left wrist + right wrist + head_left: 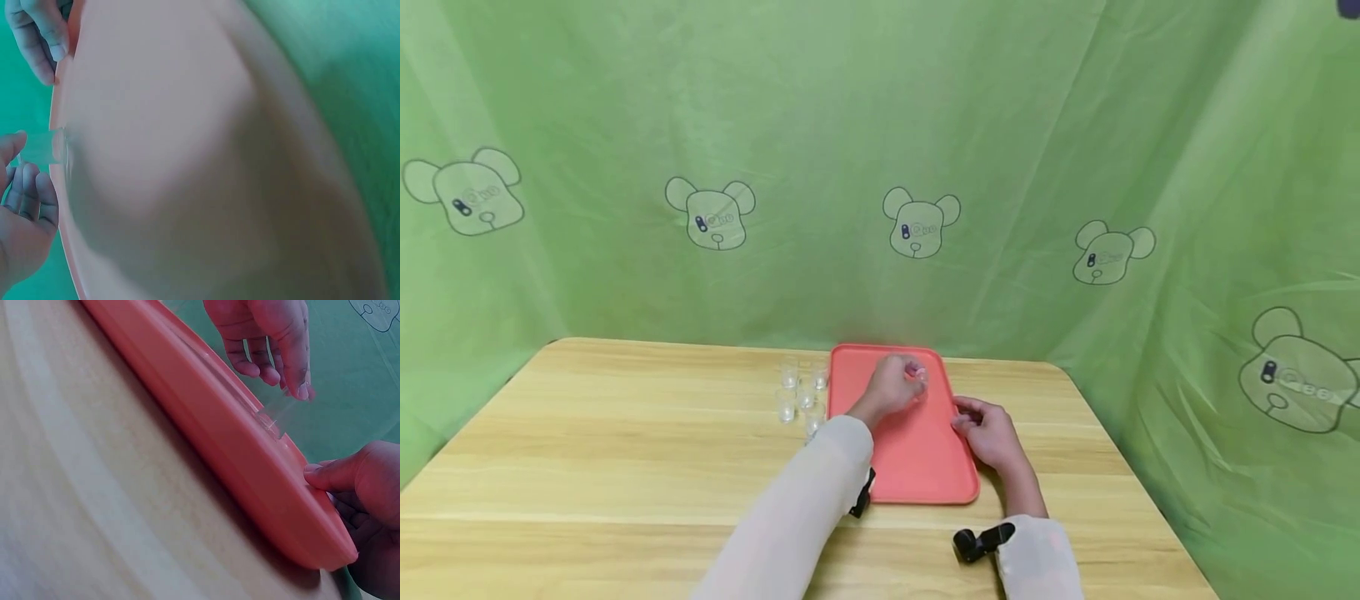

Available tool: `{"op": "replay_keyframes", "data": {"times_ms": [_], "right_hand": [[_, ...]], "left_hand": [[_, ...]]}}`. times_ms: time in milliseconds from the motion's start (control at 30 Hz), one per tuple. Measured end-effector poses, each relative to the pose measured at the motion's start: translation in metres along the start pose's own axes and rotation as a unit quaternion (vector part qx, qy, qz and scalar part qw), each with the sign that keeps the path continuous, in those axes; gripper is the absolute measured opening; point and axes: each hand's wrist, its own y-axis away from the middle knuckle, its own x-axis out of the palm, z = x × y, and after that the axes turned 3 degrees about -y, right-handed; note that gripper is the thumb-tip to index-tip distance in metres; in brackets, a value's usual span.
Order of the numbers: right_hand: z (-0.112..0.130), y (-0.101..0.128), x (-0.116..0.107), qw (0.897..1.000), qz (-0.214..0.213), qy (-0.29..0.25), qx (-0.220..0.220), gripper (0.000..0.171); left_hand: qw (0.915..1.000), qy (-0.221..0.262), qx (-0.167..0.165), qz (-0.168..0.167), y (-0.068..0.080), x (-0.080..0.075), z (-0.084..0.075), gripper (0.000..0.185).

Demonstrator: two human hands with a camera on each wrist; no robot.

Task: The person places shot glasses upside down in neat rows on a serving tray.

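Left hand (891, 387) pinches a small clear glass (916, 374) over the far end of the red tray (917, 458). Right hand (988, 433) grips the tray's right rim, fingers curled. More glasses (797, 396) stand just left of the tray on the table (587, 442).

surface: light wooden table (625, 450), rounded corners, green cloth backdrop behind | 12 o'clock, far middle: red tray (917, 467) lying flat, long side running away from the person | 11 o'clock, just left of the tray: cluster of small clear glasses (797, 396) standing upright on the wood
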Motion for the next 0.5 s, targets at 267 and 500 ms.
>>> {"op": "replay_keyframes", "data": {"times_ms": [267,500], "right_hand": [[-0.002,-0.0007,0.0005,1.0,0.001,-0.001,0.005,0.038],[-0.0025,-0.0009,-0.0005,1.0,-0.002,0.001,-0.003,0.038]], "left_hand": [[0.9995,0.015,-0.026,-0.002,0.0005,0.007,0.0008,0.004],[0.9997,0.008,-0.025,-0.003,0.0009,0.0054,-0.0017,0.009]]}}
